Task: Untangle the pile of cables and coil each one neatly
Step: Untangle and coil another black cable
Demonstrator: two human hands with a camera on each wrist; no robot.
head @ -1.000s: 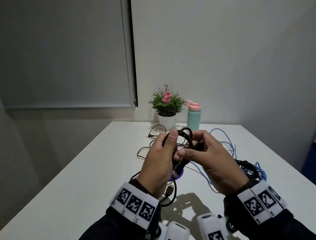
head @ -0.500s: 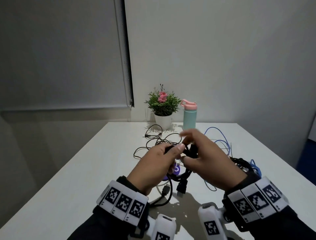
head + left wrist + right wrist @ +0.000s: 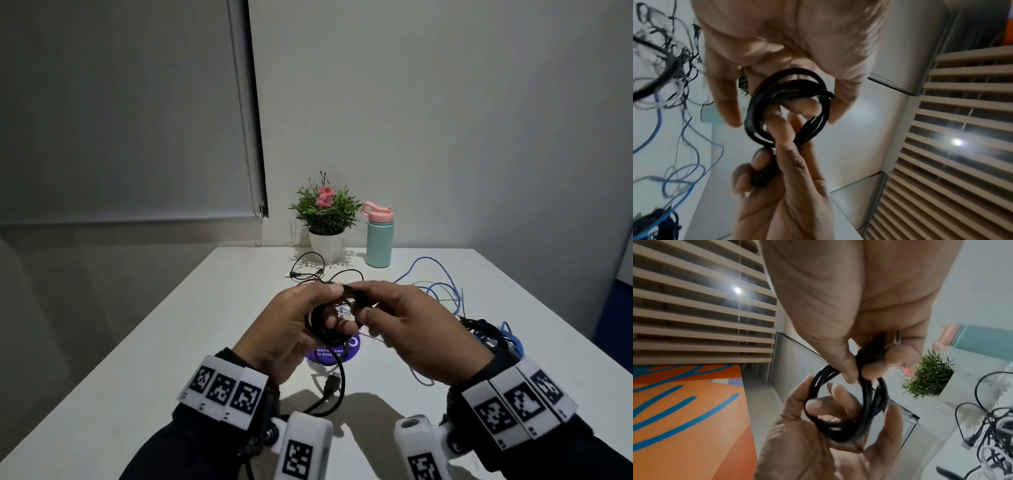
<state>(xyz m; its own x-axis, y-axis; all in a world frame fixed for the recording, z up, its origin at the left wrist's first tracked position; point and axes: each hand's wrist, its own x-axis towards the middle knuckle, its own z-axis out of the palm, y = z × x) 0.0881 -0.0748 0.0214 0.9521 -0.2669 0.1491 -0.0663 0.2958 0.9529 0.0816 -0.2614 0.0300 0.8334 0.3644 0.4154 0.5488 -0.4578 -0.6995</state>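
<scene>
Basically, left hand [image 3: 284, 329] has fingers curled through the black cable coil [image 3: 789, 105], held above the white table [image 3: 144, 342]; right hand [image 3: 411, 335] pinches its thick end against the loops. Keep loops stacked, feed the hanging tail [image 3: 337, 383] round in same-size turns, tuck the end through, keep clear of the blue cable [image 3: 435, 287]

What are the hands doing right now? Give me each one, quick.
Left hand: closed, fingers curled through the black cable coil, holding it.
Right hand: closed, pinching the same coil at its top.
</scene>
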